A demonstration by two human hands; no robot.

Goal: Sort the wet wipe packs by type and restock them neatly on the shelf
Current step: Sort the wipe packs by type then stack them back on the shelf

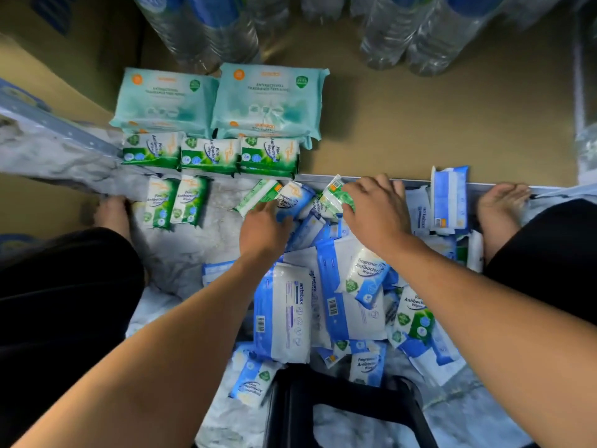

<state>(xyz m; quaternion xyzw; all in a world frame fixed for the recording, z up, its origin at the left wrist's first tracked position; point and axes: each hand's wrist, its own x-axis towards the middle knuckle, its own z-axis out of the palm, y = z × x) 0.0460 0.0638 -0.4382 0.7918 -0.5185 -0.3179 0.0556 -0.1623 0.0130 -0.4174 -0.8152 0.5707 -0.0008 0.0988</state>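
Beyond the black stool (339,409) at 6 o'clock lies the mixed pile (336,305) of wet wipe packs. At its 12 o'clock edge the right hand (376,215) pinches a green pack (336,197), while the left hand (263,229) rests on a blue pack (292,200), its grip unclear. The green one likely belongs with the pine row (208,155) on the shelf (420,124) at 11 o'clock: match its label and butt it up squarely.

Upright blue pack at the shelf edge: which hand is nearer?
Right. The right hand, holding a green pack, sits just left of the upright blue pack; the left hand is farther left, beyond the right hand.
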